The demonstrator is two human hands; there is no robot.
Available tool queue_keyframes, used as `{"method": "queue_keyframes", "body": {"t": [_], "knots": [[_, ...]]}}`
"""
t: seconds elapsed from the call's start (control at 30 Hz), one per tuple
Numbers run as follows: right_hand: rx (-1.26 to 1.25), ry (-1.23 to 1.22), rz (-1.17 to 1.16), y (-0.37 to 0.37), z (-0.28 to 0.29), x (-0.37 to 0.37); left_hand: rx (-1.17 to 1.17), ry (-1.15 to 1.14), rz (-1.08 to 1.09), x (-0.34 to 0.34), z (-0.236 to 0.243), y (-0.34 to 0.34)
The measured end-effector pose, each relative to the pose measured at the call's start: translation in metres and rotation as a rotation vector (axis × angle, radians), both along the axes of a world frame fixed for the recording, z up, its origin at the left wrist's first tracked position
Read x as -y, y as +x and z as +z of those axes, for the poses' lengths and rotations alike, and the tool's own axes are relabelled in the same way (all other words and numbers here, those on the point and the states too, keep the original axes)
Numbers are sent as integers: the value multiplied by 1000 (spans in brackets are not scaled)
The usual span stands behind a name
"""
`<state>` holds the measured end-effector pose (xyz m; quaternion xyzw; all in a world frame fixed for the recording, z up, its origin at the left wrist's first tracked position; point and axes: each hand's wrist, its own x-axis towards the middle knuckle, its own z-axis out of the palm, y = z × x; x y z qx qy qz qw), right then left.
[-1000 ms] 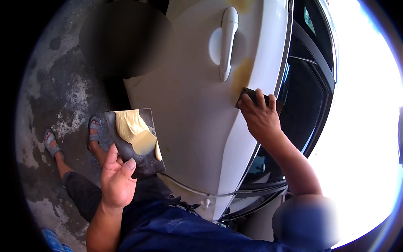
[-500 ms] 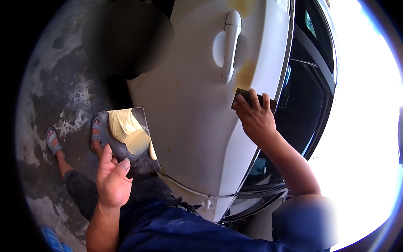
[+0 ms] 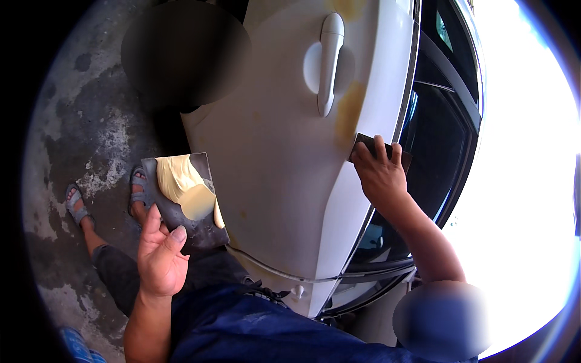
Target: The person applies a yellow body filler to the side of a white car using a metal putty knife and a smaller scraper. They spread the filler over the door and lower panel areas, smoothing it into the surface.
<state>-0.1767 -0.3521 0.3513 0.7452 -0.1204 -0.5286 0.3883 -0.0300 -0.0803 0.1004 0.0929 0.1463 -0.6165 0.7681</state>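
White car door (image 3: 272, 163); hands (image 3: 162, 266) apart, right arm (image 3: 426, 239) outstretched.

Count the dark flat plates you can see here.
2. One paste-laden plate is in your left hand; a second plate, partly covered by fingers, is in your right hand at the white car door. Others may be hidden.
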Motion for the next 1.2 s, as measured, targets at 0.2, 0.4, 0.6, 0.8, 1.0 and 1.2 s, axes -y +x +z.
{"method": "queue_keyframes", "body": {"t": [0.2, 0.4, 0.6, 0.8, 1.0, 1.2], "knots": [[50, 69, 45, 19, -16, -1, 28, 39, 4, -4, -3, -4], [56, 75, 104, 21, -38, 16, -20, 23, -5, -5, -5, -2], [31, 9, 33, 17, -24, 8, -7, 33, 2, -2, -8, -4], [19, -31, -5, 12, -5, -1, -25, 44, -6, -2, -3, 0], [583, 413, -319, 51, 2, -75, -161, -17, 5, 13, 23, -4], [1227, 1334, -788, 39, -45, -122, -340, -95, -52, 30, 54, -10]]}}
